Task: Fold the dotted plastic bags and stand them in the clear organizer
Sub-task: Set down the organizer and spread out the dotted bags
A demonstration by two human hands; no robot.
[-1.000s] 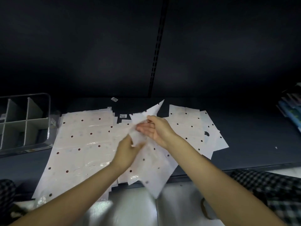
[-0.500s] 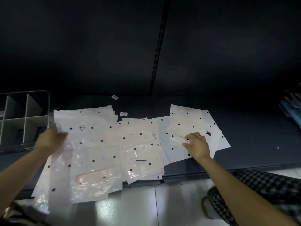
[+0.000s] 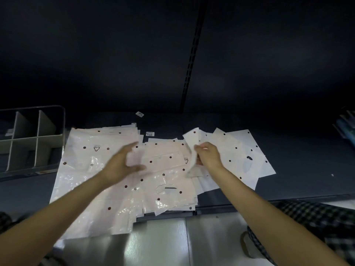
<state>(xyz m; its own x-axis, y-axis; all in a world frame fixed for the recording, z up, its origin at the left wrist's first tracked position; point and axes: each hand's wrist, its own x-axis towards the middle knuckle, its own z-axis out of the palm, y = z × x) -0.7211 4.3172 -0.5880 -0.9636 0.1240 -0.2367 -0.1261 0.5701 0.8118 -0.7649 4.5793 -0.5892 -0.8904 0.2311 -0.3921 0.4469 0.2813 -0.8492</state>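
Several white dotted plastic bags (image 3: 169, 181) lie spread flat across the dark shelf, some overhanging its front edge. My right hand (image 3: 208, 155) pinches the left edge of one bag (image 3: 194, 139) from the right-hand stack and lifts it, so it curls upward. My left hand (image 3: 123, 162), blurred, hovers with fingers spread over the middle of the left pile. The clear organizer (image 3: 30, 139) with grey dividers stands at the far left of the shelf, its compartments showing no bags.
Two small labels (image 3: 139, 114) (image 3: 150, 134) lie on the shelf (image 3: 297, 169) behind the bags. Coloured items (image 3: 345, 127) sit at the right edge. A glossy floor (image 3: 157, 244) and checked fabric (image 3: 317, 217) lie below the shelf front.
My left hand swung from the far left of the pile to its middle. My right hand went from lying flat on the right stack to lifting one bag's edge.
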